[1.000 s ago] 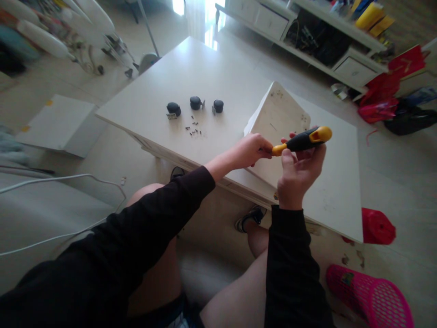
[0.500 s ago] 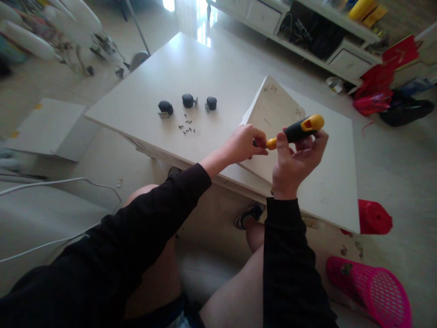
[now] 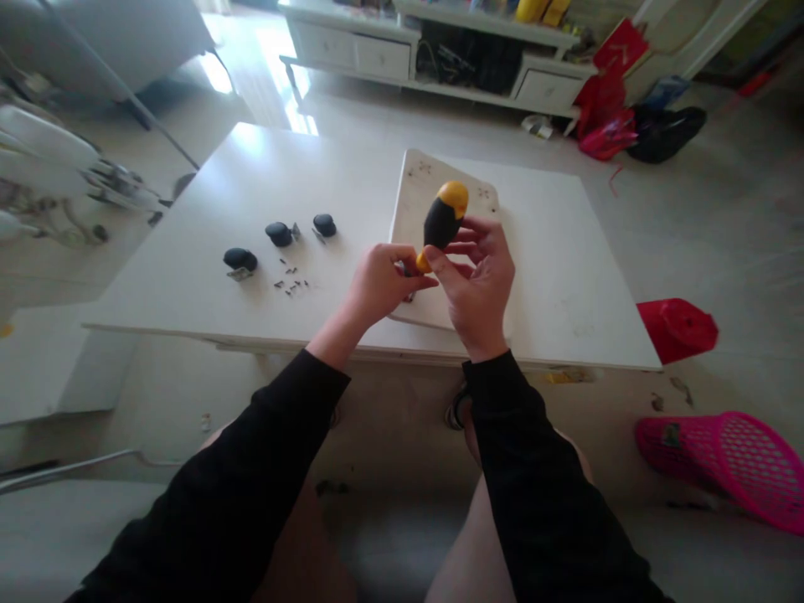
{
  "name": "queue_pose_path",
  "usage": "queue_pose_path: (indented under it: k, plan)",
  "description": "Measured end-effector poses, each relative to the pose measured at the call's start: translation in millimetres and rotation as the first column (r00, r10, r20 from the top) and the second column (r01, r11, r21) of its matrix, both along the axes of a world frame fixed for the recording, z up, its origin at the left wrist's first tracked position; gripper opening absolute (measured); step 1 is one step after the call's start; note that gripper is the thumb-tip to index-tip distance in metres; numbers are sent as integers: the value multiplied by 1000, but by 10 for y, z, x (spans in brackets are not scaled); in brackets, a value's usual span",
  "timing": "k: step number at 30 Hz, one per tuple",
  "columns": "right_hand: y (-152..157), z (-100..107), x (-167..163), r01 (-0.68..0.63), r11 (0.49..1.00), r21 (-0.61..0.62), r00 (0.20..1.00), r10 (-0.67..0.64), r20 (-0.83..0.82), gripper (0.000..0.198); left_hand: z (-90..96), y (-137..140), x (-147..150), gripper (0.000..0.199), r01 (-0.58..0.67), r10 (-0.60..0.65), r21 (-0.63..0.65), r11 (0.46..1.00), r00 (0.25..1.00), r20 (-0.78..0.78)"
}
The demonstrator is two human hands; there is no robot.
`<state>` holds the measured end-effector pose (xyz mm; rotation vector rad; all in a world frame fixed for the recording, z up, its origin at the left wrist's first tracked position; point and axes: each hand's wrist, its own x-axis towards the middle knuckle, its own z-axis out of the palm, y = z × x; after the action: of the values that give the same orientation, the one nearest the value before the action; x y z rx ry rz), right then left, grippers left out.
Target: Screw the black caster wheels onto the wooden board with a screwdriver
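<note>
A screwdriver (image 3: 443, 219) with a black and yellow handle stands tilted above a white panel (image 3: 411, 197), its handle end up. My right hand (image 3: 482, 280) grips the lower part of the handle between thumb and fingers. Close by, my left hand (image 3: 384, 280) is pinched at the screwdriver's lower end, around a small dark piece that is mostly hidden. The screwdriver's tip is covered by the fingers. Small holes show at the panel's far corners. Left of the panel lie three black caster wheels (image 3: 279, 234) with metal plates, and several small screws (image 3: 291, 286).
The panel and wheels lie on a white table (image 3: 553, 251). On the floor at the right are a pink mesh basket (image 3: 722, 456) and a red object (image 3: 678, 328). A white cabinet (image 3: 383, 54) stands beyond the table, with red and black bags beside it.
The view has turned and shifted, so the table looks more level. The screwdriver has swung from leaning right to nearly upright, both hands staying at it and the panel.
</note>
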<state>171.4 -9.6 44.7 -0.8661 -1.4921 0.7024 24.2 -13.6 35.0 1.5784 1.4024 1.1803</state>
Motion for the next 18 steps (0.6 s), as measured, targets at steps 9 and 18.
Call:
queue_pose_path:
  k: [9,18]
  plan:
    - [9,-22,-10,38,999,16,998,-37,-45,37,95,-18,-19,14,170,-167,-56,984,985,51]
    - [41,-94,-33,46,999,-14,999,-47,-29,42,5,-7,-7,17,129,-126,-37,991,990,67]
